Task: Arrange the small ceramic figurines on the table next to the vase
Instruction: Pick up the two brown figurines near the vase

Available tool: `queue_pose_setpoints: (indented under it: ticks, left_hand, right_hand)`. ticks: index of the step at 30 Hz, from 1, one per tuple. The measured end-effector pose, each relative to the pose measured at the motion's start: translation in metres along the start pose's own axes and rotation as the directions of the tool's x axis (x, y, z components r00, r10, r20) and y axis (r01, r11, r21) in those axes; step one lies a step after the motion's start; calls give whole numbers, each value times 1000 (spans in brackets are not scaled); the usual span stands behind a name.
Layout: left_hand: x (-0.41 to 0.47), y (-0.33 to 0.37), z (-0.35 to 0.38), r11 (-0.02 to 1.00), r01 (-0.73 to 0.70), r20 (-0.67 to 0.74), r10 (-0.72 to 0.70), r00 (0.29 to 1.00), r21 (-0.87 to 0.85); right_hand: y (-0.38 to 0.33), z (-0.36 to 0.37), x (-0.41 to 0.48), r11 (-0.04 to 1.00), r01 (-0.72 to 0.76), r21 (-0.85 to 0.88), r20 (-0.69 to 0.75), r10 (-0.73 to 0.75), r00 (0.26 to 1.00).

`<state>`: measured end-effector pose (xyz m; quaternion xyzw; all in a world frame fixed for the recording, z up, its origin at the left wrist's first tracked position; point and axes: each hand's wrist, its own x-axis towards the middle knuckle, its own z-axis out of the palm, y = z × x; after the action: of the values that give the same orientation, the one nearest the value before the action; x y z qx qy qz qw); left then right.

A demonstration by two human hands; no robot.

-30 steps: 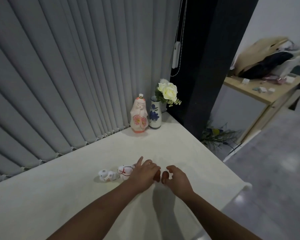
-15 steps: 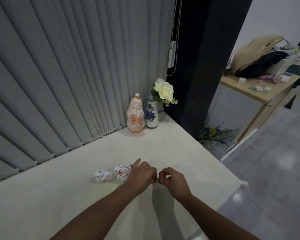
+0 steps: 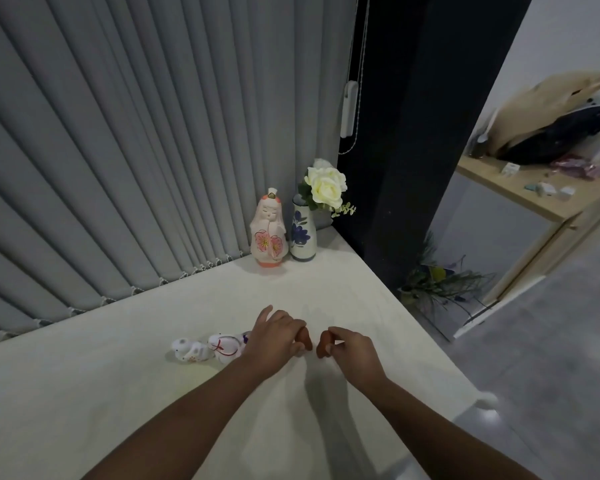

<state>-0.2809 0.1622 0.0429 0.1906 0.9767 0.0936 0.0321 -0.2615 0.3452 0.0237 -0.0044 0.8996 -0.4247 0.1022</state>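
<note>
Both hands are low over the middle of the pale worktop (image 3: 118,393), close together but not touching. Left hand (image 3: 274,342): fingers curled, closed on a small reddish-brown figurine (image 3: 305,337) that shows just past the fingertips. Right hand (image 3: 352,351): thumb and fingers pinched on a second small reddish-brown figurine (image 3: 324,346). The two brown pieces sit just beside each other with a narrow gap between them; whether they rest on the worktop or are raised off it cannot be told. Just left of the left hand, two small white figurines lie on the worktop, touching: a white one with faint pink marks (image 3: 189,351) farther left, and a white one with a red cord (image 3: 226,346) whose right end is hidden by the left hand. At the far corner, well apart from the hands, a tall doll figurine with pink flowers (image 3: 270,233) stands upright, just beside and left of a blue-and-white vase (image 3: 302,233) holding a cream rose (image 3: 326,187). Grey vertical blinds (image 3: 136,150) hang behind the worktop's far edge.
</note>
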Motion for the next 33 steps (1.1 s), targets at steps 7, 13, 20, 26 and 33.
queue_pose_setpoints:
  ticks: [7, 13, 20, 26, 33]
  left_hand:
    - [31, 31, 2, 991, 130, -87, -129, 988, 10]
    - [50, 65, 8, 975, 216, -153, -221, 963, -48]
    - [71, 95, 9, 945, 322, -194, -328, 924, -62]
    - [85, 100, 8, 915, 401, -209, -402, 891, -47]
    - [106, 100, 10, 883, 465, -193, -469, 862, -69]
  right_hand:
    - [21, -55, 39, 987, 161, 1, 57, -161, 985]
    - [33, -91, 60, 983, 181, 13, 149, -181, 972]
    - [46, -125, 85, 972, 232, 31, 215, -234, 948]
    - [50, -137, 110, 969, 246, 24, 255, -244, 936]
    - [48, -146, 140, 968, 249, 1, 294, -238, 926]
